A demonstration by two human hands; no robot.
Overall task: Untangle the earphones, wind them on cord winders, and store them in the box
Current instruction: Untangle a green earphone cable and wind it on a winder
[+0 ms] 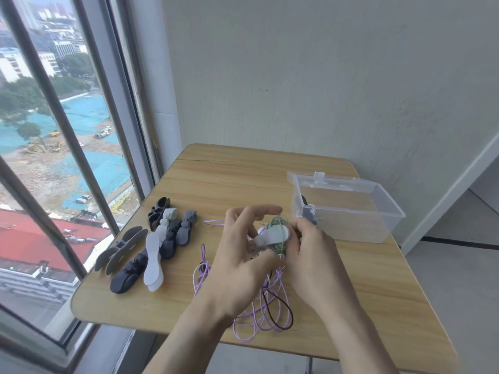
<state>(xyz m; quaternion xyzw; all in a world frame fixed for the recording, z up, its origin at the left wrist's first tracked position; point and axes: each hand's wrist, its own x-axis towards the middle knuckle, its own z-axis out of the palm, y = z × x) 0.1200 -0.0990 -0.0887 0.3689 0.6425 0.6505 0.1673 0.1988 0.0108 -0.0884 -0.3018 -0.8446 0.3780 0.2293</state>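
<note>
Left hand (240,255) and right hand (310,244) both grip a smooth white winder (272,236) wrapped in green cord (276,222). Glossy purple cord loops (259,317) lie below the hands; clear plastic box (351,222) sits just beyond the right hand.

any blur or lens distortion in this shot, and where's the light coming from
Head view: daylight enters through the window on the left, lighting the table evenly with only soft shadows. Wide-angle bending curves the window frames and table edges. The white winder between left hand and right hand looks slightly soft.

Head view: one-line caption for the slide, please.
Both hands wind green earphones on a white winder beside the open box.
</note>
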